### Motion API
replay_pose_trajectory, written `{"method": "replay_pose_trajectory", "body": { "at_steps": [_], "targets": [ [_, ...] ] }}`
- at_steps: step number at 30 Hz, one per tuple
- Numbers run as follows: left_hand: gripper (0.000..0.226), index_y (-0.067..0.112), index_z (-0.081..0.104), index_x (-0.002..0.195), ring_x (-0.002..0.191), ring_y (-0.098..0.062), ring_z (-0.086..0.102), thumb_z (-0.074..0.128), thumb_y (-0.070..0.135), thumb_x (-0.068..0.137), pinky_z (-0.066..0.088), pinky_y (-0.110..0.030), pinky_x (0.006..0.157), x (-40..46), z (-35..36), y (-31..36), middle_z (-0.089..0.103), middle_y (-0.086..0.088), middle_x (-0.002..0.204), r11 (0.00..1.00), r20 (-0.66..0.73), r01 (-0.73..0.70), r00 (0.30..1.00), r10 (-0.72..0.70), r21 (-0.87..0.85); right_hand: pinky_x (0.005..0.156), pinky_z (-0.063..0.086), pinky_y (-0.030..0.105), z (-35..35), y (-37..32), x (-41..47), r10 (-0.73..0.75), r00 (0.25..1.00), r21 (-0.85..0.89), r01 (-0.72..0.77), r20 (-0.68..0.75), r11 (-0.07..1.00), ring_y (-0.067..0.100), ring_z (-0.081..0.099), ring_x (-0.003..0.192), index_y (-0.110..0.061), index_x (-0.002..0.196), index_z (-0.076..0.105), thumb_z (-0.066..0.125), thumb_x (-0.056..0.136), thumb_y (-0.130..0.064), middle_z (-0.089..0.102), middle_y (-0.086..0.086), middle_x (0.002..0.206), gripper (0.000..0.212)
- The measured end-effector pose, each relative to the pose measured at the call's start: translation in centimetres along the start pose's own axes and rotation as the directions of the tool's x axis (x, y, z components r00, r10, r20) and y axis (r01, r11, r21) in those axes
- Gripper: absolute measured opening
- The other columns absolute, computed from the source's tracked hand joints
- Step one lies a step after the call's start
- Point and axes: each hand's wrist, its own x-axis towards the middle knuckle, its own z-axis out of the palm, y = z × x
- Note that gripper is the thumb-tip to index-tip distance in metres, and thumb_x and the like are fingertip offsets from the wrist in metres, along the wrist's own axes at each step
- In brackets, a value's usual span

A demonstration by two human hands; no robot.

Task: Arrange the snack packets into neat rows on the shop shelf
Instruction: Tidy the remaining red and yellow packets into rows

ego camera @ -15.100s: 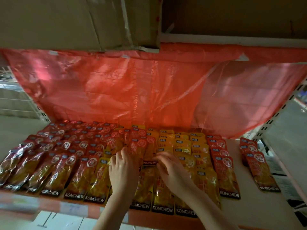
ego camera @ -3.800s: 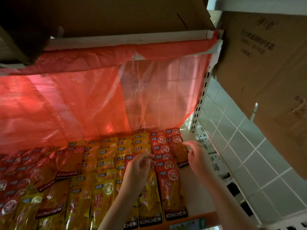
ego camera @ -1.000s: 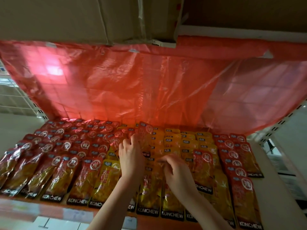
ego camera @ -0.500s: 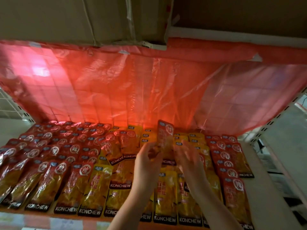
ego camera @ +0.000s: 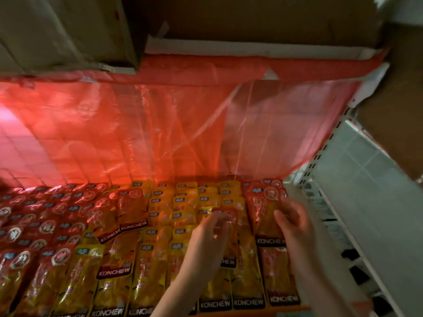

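**At the right end of the shelf: red packet going into the red column**

Head view: at the shelf's (ego camera: 295, 197) right end, the right hand (ego camera: 295, 227) pinches a red packet (ego camera: 263, 213) at its right edge, long axis running front to back over the red column. The left hand (ego camera: 210, 234), just beside it, curls its fingers on another red-topped packet (ego camera: 229, 227) lying among the yellow rows (ego camera: 183, 202). The right hand is nearer the column.

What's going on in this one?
A person is sorting snack packets on a shop shelf. The right hand holds a red packet over the rightmost red column; the left hand pinches another red packet lying across the yellow rows. Two red packets still sit askew mid-shelf.
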Motion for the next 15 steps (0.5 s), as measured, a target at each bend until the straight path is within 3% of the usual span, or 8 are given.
{"method": "replay_pose_trajectory", "body": {
  "at_steps": [3,5,7,8,10,12,15],
  "targets": [
    [0.019,0.03,0.06,0.102,0.09,0.018,0.053,0.051,0.015,0.094,0.044,-0.005,0.075,0.6,0.9,0.3,0.059,0.025,0.095,0.998,-0.026,-0.037,0.999,0.039,0.052,0.069,0.058,0.03,-2.5,0.4,1.1,0.01,0.999,0.007,-0.01,-0.046,1.0,0.013,0.067,0.082,-0.029,0.1,0.055,0.07,0.08,-0.022,0.066,0.006,0.1,0.025],
    [0.018,0.032,0.059,0.099,0.088,0.016,0.053,0.051,0.016,0.094,0.044,-0.005,0.073,1.1,1.6,0.3,0.059,0.025,0.093,0.994,-0.037,-0.048,0.998,0.052,0.099,0.056,0.056,0.023,-3.9,0.9,1.9,0.0,0.999,-0.016,-0.001,-0.052,1.0,0.01,0.069,0.072,-0.031,0.097,0.055,0.075,0.066,-0.05,0.067,0.002,0.092,0.041],
    [0.018,0.029,0.062,0.101,0.089,0.009,0.055,0.051,0.016,0.094,0.046,-0.009,0.074,1.5,2.2,0.2,0.06,0.022,0.095,0.988,-0.043,-0.046,0.998,0.053,0.151,0.057,0.057,0.025,-4.9,1.8,2.6,0.023,0.998,-0.066,-0.027,-0.064,0.997,0.014,0.069,0.074,-0.032,0.098,0.055,0.068,0.057,-0.065,0.068,0.002,0.092,0.054],
    [0.018,0.027,0.063,0.103,0.09,0.005,0.056,0.052,0.016,0.093,0.048,-0.013,0.075,1.7,2.4,0.1,0.061,0.019,0.097,0.984,-0.045,-0.049,0.997,0.057,0.171,0.06,0.058,0.031,-5.2,2.3,2.9,0.028,0.997,-0.079,-0.034,-0.073,0.996,0.016,0.07,0.076,-0.032,0.098,0.055,0.068,0.063,-0.06,0.069,0.004,0.093,0.046],
    [0.019,0.023,0.063,0.106,0.093,-0.001,0.058,0.053,0.015,0.093,0.051,-0.02,0.079,2.0,3.0,0.0,0.062,0.015,0.1,0.977,-0.053,-0.061,0.996,0.073,0.203,0.067,0.058,0.044,-5.6,3.2,3.6,0.024,0.996,-0.114,-0.035,-0.089,0.993,0.022,0.069,0.078,-0.032,0.096,0.056,0.065,0.083,-0.031,0.069,0.007,0.091,0.016],
    [0.021,0.023,0.062,0.109,0.094,-0.001,0.058,0.053,0.015,0.093,0.052,-0.022,0.079,2.1,3.4,0.0,0.061,0.015,0.102,0.973,-0.064,-0.064,0.995,0.08,0.222,0.068,0.057,0.049,-5.7,4.0,4.2,0.033,0.994,-0.176,-0.051,-0.104,0.983,0.025,0.069,0.075,-0.031,0.092,0.058,0.058,0.089,-0.011,0.07,0.007,0.086,0.02],
    [0.022,0.024,0.062,0.111,0.094,-0.001,0.058,0.053,0.015,0.093,0.052,-0.021,0.08,2.2,4.0,0.0,0.061,0.015,0.104,0.968,-0.078,-0.067,0.993,0.088,0.24,0.06,0.056,0.042,-5.6,4.5,4.6,0.02,0.995,-0.24,-0.042,-0.095,0.97,0.03,0.065,0.068,-0.028,0.091,0.059,0.054,0.091,-0.008,0.068,0.006,0.077,0.02]
  ]
}}
